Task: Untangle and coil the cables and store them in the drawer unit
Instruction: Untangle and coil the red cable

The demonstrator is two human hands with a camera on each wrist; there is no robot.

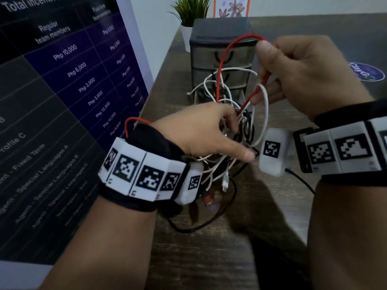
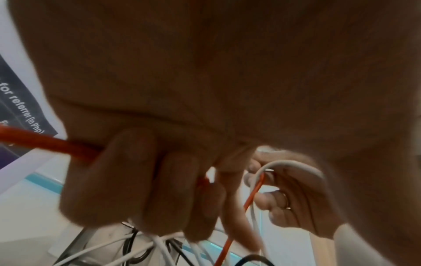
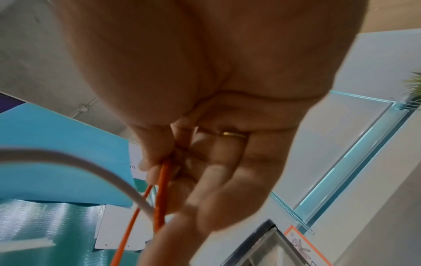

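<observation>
A tangle of white, black and red cables [image 1: 230, 126] hangs in the air above the dark table. My left hand [image 1: 209, 132] grips the bundle from the left, fingers [image 2: 136, 180] curled round it, and a red strand [image 2: 45, 142] runs out past my wrist. My right hand [image 1: 293, 74] is higher and to the right, pinching a loop of the red cable [image 1: 222, 65] between thumb and fingers [image 3: 205, 180]. A white cable [image 3: 79, 162] loops under that hand. The grey drawer unit [image 1: 219, 53] stands just behind the tangle with its drawers closed.
A large printed board [image 1: 62, 91] leans along the left side of the table. A potted plant [image 1: 188, 15] and a framed flower picture [image 1: 230, 7] stand behind the drawer unit. Loose black cable [image 1: 199, 225] and connector ends trail onto the wooden table [image 1: 209, 258] below my hands.
</observation>
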